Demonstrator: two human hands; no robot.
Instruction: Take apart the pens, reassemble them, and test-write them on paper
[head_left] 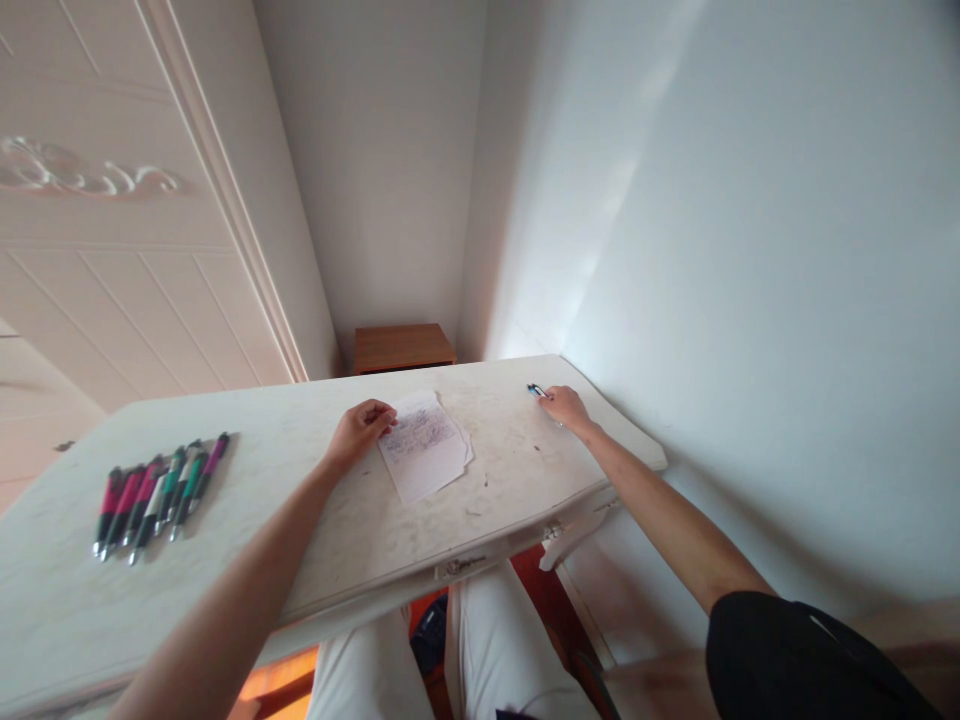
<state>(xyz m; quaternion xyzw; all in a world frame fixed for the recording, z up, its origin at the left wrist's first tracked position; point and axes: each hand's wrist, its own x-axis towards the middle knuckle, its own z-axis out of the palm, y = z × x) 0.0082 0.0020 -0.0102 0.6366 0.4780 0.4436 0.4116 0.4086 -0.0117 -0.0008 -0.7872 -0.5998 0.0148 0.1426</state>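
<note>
My left hand [361, 428] rests with curled fingers on the left edge of a few scribbled white paper sheets [425, 446] near the middle of the white table [300, 520]. My right hand [566, 406] reaches to the far right corner of the table and is closed around a blue pen [535, 390], whose tip sticks out to the left of the fingers. A row of several pens [157, 492] with pink, green and purple barrels lies side by side on the table's left part, away from both hands.
A white wall stands close along the table's right side. A white panelled door [112, 250] is at the left. A small wooden cabinet [403, 347] stands behind the table. My legs in white trousers [480, 640] are under the table's front edge.
</note>
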